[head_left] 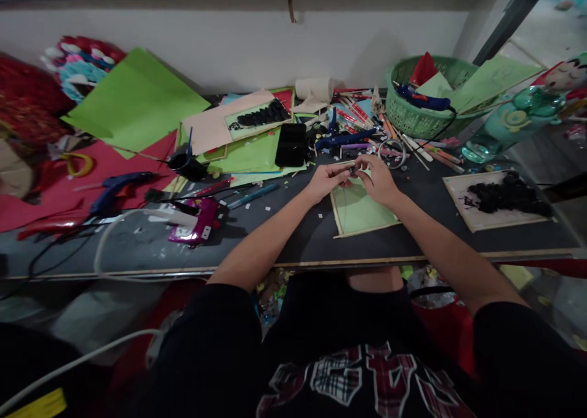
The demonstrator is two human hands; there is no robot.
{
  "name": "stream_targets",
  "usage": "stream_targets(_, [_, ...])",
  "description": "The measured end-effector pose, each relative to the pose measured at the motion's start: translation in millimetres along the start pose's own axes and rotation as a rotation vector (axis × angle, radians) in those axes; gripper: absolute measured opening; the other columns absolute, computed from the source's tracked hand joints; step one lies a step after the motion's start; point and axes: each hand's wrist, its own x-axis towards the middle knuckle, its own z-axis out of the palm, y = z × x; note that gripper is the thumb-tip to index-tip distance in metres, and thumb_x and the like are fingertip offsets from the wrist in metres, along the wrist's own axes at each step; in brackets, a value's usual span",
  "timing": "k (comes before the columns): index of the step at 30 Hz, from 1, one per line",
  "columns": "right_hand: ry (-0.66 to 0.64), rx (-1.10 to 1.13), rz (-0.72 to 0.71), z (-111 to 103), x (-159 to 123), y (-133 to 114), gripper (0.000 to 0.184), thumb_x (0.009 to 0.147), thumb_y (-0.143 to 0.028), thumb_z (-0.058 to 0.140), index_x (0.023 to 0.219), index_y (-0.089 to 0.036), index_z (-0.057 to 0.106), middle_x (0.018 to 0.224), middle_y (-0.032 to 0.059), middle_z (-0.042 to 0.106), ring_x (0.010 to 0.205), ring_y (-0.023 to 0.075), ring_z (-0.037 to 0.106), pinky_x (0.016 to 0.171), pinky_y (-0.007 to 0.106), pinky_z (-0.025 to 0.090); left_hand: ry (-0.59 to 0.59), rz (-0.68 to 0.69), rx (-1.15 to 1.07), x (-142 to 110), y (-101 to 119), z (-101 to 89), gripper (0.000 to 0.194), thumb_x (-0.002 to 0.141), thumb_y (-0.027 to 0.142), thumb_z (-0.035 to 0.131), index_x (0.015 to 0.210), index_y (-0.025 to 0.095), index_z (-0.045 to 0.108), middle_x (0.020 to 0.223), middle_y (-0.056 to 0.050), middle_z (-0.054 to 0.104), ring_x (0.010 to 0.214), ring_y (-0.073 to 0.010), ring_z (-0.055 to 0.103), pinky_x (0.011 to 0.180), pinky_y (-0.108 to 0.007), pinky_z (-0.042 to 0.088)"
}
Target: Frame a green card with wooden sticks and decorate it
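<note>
Matt paper panel (pixel 364 213) with wood-like edging (pixel 336 213), glossy phone (pixel 290 144) (glass-smooth), shiny plastic bottle (pixel 508 129), plastic basket (pixel 408 110).

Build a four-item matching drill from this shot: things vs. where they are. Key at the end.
1. Small dark piece
2. Pale green rectangular panel with thin stick edging
3. Glossy magenta plastic object
4. Round green plastic basket

A. Left of the bare left forearm, near the dark grey tabletop's front edge
B. At the fingertips of the bare left hand and bare right hand
C. Back right, an elongated dark-blue tool resting on it
D. On the tabletop, below the hands

Pairs: 1-B, 2-D, 3-A, 4-C
</note>
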Motion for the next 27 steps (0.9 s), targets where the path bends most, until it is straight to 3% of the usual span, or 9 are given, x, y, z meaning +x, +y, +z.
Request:
stream_targets(5, [-0.008, 0.075, -0.022, 1.8, -0.8, 4.8, 0.028, 0.100, -0.043, 0.046, 0.114, -0.022, 0.058, 0.095, 0.0099, 0.064, 0.087, 0.0253, 0.060, 0.084, 0.044, 0.052, -0.014, -0.003, 0.006, 0.3, -1.0, -0.6, 0.071, 0.069, 0.063, 0.083, 0.118, 0.012, 0.076, 0.097, -0.011, 0.079, 0.068, -0.0132, 0.068, 0.064, -0.025, 0.053])
stream_targets(8, [0.012, 0.073, -0.005, 0.4, -1.1, 5.9, 0.028, 0.098, -0.042, 0.050, 0.118, -0.023, 0.056, 0.098, 0.0096, 0.065, 0.087, 0.0253, 0.061, 0.085, 0.045, 0.052, -0.005, -0.016, 0.024, 0.4, -0.9, -1.0, 0.070, 0.072, 0.058, 0.084, 0.124, 0.013, 0.073, 0.093, -0.010, 0.079, 0.068, -0.0130, 0.067, 0.066, -0.025, 0.053])
stream_targets(15, [0.047, 0.021, -0.026, -4.1, -0.3, 4.3, 0.012, 0.094, -0.030, 0.054, 0.104, -0.024, 0.058, 0.090, 0.0059, 0.065, 0.082, 0.0227, 0.061, 0.081, 0.040, 0.051, -0.012, -0.005, 0.029, 0.3, 2.1, 0.1, 0.065, 0.074, 0.051, 0.084, 0.126, 0.013, 0.072, 0.091, -0.008, 0.078, 0.066, -0.0118, 0.065, 0.064, -0.024, 0.052])
stream_targets(21, [-0.019, 0.049, -0.057, -2.2, 0.7, 6.9, 0.013, 0.093, -0.023, 0.048, 0.104, -0.022, 0.056, 0.093, 0.0071, 0.062, 0.084, 0.0219, 0.059, 0.078, 0.038, 0.050, 0.024, 0.022, 0.071, 1.4, 1.2, 2.4, 0.052, 0.081, 0.044, 0.079, 0.120, 0.010, 0.075, 0.081, -0.007, 0.076, 0.061, -0.0111, 0.062, 0.062, -0.024, 0.051])
stream_targets(27, [-0.059, 0.094, 0.047, 0.7, 0.0, 7.5, 0.013, 0.095, -0.034, 0.047, 0.102, -0.023, 0.051, 0.096, 0.0068, 0.058, 0.085, 0.0205, 0.055, 0.082, 0.038, 0.050, 0.049, 0.012, 0.129, 1.7, -2.1, 2.9, 0.048, 0.086, 0.040, 0.074, 0.123, 0.009, 0.074, 0.075, -0.005, 0.074, 0.060, -0.0116, 0.062, 0.064, -0.026, 0.052])
